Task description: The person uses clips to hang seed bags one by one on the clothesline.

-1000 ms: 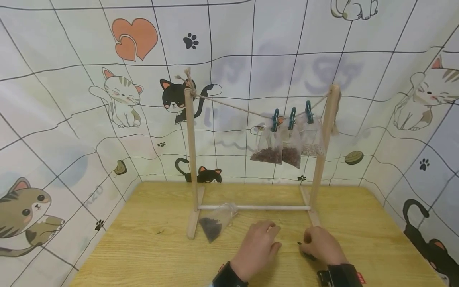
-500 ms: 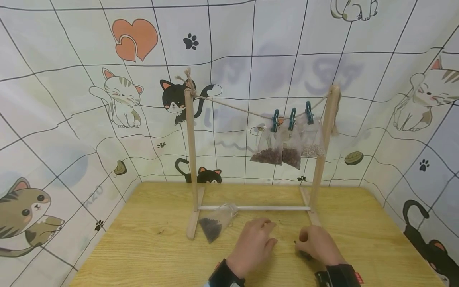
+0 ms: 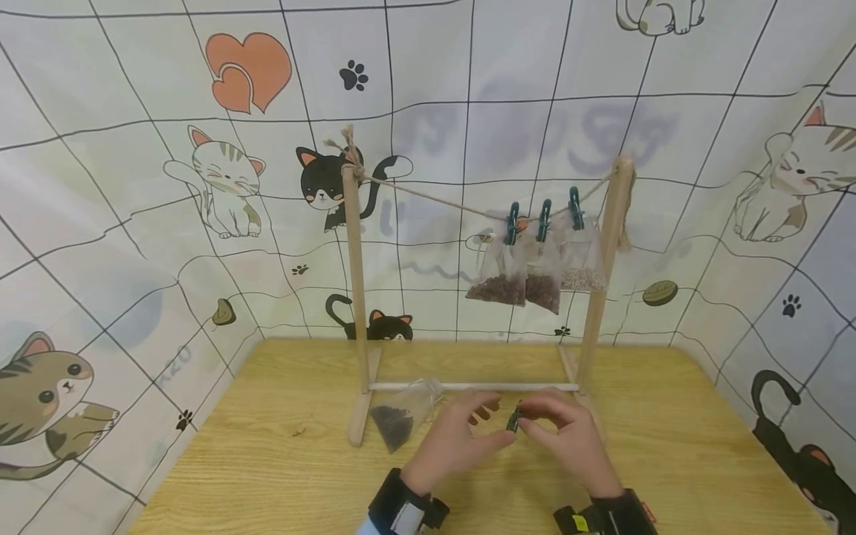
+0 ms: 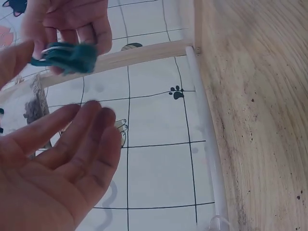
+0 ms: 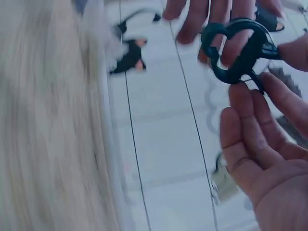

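My right hand (image 3: pixel 568 440) pinches a dark green clothespin (image 3: pixel 513 421) between thumb and fingertips, above the table in front of the rack's low bar. In the right wrist view the clothespin (image 5: pixel 246 57) shows its curved jaws turned away from the pinching fingers (image 5: pixel 245 103). Facing it, my left hand (image 3: pixel 453 440) has its fingers loosely spread, with the thumb tip right at the clothespin. The left wrist view has these left fingers (image 4: pixel 91 149) holding nothing. Left of the hands, a clear bag (image 3: pixel 394 425) with dark contents lies on the table by the rack's left foot.
A wooden rack (image 3: pixel 354 275) carries a sagging string (image 3: pixel 438 200). Toward its right end, green clothespins (image 3: pixel 545 221) hold three clear bags, two with reddish-brown contents (image 3: pixel 498 290) and one with pale contents (image 3: pixel 582 279). A white bar (image 3: pixel 468 386) joins the feet. Cat-print cloth surrounds the table (image 3: pixel 267 446).
My right hand has lifted the clothespin off the table and brought it leftward and up. My left hand has turned toward it, thumb coming close. The bags stay put.
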Motion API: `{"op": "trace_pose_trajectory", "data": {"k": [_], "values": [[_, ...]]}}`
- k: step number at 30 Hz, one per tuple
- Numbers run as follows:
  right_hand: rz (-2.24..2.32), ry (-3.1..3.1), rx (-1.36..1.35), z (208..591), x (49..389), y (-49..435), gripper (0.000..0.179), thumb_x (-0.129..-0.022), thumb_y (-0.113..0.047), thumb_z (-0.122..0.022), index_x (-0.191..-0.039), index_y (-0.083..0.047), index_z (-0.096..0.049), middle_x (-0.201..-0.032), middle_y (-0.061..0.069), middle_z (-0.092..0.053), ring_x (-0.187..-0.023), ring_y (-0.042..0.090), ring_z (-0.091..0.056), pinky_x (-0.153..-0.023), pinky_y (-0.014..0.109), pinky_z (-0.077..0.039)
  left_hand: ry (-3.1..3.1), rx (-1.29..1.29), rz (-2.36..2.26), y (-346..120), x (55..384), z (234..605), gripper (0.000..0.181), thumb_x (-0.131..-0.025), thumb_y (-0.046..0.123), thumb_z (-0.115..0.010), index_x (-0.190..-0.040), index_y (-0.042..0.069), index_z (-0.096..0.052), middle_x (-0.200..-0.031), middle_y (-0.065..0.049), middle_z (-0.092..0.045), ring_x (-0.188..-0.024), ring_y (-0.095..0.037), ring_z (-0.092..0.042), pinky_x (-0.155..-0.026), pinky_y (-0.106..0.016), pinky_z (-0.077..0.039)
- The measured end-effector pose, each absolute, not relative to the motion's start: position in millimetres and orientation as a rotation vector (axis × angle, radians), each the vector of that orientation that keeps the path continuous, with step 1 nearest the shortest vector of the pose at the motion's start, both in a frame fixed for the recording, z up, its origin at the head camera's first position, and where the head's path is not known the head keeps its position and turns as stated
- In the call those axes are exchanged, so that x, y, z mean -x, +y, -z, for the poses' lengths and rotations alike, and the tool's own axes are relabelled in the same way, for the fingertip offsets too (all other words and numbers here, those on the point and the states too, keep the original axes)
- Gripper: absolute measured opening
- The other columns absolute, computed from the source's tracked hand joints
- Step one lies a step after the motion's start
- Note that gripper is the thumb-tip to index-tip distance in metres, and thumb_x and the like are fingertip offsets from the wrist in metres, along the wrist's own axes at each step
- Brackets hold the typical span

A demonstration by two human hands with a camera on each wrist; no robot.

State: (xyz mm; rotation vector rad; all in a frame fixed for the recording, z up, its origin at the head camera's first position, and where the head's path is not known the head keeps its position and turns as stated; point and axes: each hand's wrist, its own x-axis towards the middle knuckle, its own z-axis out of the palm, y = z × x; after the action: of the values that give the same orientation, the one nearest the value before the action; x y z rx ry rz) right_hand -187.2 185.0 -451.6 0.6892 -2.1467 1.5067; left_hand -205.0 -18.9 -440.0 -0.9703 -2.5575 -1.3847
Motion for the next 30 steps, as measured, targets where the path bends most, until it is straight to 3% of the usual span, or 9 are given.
{"op": "trace_pose_trajectory", "data": {"k": [4, 13, 17, 22, 30], "values": [[-1.668, -2.085, -0.76, 449.0, 184.2, 175.2, 0.025, -0.083, 0.0, -0.063, -0.108, 0.001, -0.062, -0.104, 0.016, -0.056, -0.095, 0.014, -0.059, -0.082, 0.032, -0.051, -2.564, 1.029, 1.444, -20.7, 207.9, 439.3, 0.044, -0.081, 0.052, -0.064, -0.118, 0.027, -0.06, -0.103, 0.009, -0.064, -0.087, -0.008, -0.058, -0.072, -0.023, -0.047], [-1.722, -2.05, -0.806, 449.1, 184.1, 174.0, 0.027, -0.083, 0.001, -0.061, -0.111, 0.001, -0.06, -0.107, 0.017, -0.055, -0.098, 0.018, -0.057, -0.085, 0.031, -0.049, -2.526, 1.044, 1.478, -22.9, 208.0, 434.1, 0.035, -0.079, 0.044, -0.069, -0.109, 0.027, -0.065, -0.089, 0.015, -0.065, -0.077, -0.001, -0.059, -0.069, -0.023, -0.047], [-1.655, -2.062, -0.817, 446.3, 183.2, 177.2, 0.035, -0.082, 0.001, -0.063, -0.117, 0.0, -0.058, -0.11, 0.017, -0.057, -0.099, 0.02, -0.057, -0.083, 0.032, -0.049, -2.516, 0.998, 1.361, -25.1, 208.6, 433.8, 0.034, -0.078, 0.041, -0.07, -0.109, 0.028, -0.064, -0.091, 0.015, -0.065, -0.079, 0.0, -0.057, -0.07, -0.023, -0.046], [-1.457, -2.186, -0.755, 445.3, 183.2, 183.0, 0.048, -0.079, -0.007, -0.069, -0.125, -0.007, -0.054, -0.113, 0.01, -0.059, -0.096, 0.016, -0.057, -0.076, 0.031, -0.049, -2.488, 0.946, 1.125, -29.0, 207.7, 432.3, 0.049, -0.074, 0.033, -0.075, -0.12, 0.027, -0.06, -0.096, 0.007, -0.064, -0.083, -0.003, -0.055, -0.068, -0.017, -0.043], [-1.23, -2.26, -0.707, 433.1, 174.5, 176.3, 0.05, -0.071, -0.008, -0.076, -0.117, -0.017, -0.06, -0.105, 0.003, -0.06, -0.081, 0.01, -0.053, -0.064, 0.03, -0.045, -2.523, 0.945, 1.03, -28.4, 208.2, 432.4, 0.048, -0.073, 0.032, -0.077, -0.117, 0.023, -0.062, -0.096, 0.006, -0.063, -0.082, -0.003, -0.054, -0.067, -0.015, -0.042]]}}
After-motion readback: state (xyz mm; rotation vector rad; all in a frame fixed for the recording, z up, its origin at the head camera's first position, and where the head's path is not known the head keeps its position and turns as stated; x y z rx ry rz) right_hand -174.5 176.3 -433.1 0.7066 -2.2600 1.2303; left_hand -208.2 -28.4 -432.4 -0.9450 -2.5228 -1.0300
